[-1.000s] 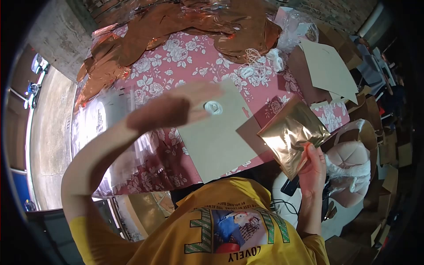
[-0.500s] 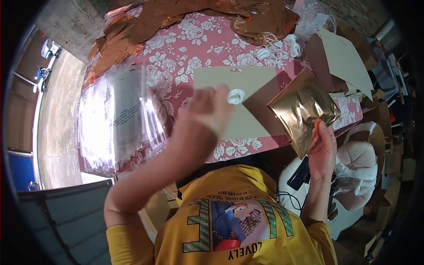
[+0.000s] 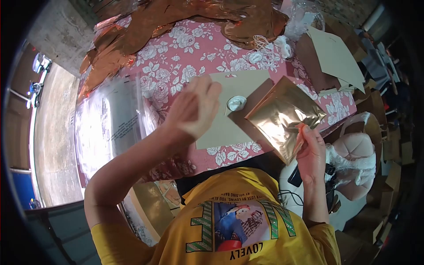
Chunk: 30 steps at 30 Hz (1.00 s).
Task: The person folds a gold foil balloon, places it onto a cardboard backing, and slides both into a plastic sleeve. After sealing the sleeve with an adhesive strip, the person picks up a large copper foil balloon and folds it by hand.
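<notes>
My right hand [image 3: 312, 148] pinches the lower right corner of a folded gold foil packet [image 3: 282, 115] between thumb and fingers, holding it over the right side of the card. My left hand [image 3: 192, 106] hovers over the left part of the cream card [image 3: 251, 84], its fingers smeared by motion. A small coil of white string [image 3: 237, 104] lies on the card between my hands. The card rests on the pink floral tablecloth [image 3: 176, 51], a hang hole near its far edge.
To the left lies a stack of clear plastic bags [image 3: 110, 119]. Copper-coloured foil [image 3: 176, 13] spreads along the far edge, near loose white string [image 3: 260, 55]. More cream cards [image 3: 338, 57] are at the right. A padded seat [image 3: 353, 150] stands beside the table's right corner.
My left hand has moved left and slightly away from the coil. The gold foil packet has shifted left in my right hand, over the card's right edge.
</notes>
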Motion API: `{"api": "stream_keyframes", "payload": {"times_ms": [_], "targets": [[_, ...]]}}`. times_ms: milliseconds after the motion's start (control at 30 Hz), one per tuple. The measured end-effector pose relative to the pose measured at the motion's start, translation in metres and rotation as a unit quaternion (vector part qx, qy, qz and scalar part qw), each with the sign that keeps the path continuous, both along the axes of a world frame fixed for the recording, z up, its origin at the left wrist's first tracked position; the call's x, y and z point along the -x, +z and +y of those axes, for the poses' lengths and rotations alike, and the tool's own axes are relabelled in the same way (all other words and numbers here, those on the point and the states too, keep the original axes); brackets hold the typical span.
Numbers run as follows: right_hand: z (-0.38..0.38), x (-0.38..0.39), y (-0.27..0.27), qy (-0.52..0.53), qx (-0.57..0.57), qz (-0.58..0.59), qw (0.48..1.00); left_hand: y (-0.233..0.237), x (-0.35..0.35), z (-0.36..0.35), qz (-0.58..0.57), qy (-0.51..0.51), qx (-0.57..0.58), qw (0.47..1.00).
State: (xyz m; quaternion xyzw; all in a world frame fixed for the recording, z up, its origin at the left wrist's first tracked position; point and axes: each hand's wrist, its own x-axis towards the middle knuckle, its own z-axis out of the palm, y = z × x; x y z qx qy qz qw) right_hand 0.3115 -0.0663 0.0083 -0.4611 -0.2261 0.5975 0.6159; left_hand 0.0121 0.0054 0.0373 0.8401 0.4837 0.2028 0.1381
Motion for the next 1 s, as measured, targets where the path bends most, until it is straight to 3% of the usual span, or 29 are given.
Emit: {"api": "stream_keyframes", "payload": {"times_ms": [67,200,233,333,500,1000], "targets": [[-0.005,0.014,0.004,0.038,0.012,0.013,0.999,-0.013,0.018,0.003,0.033,0.006,-0.133,0.990],[-0.009,0.053,0.016,0.035,0.046,-0.008,0.998,-0.011,0.018,-0.007,0.072,0.025,-0.064,0.995],[-0.009,0.059,0.018,0.036,0.057,-0.012,0.998,-0.006,0.015,-0.010,0.151,0.023,-0.037,0.988],[-0.008,0.071,0.016,0.033,0.065,-0.025,0.997,-0.006,0.020,-0.023,0.063,0.002,-0.016,0.998],[-0.013,0.086,0.013,0.013,0.097,-0.030,0.995,-0.002,0.029,-0.022,0.044,-0.025,-0.012,0.999],[-0.022,0.114,0.017,-0.054,0.146,-0.008,0.988,0.013,0.053,-0.002,-0.073,-0.063,0.166,0.981]]}}
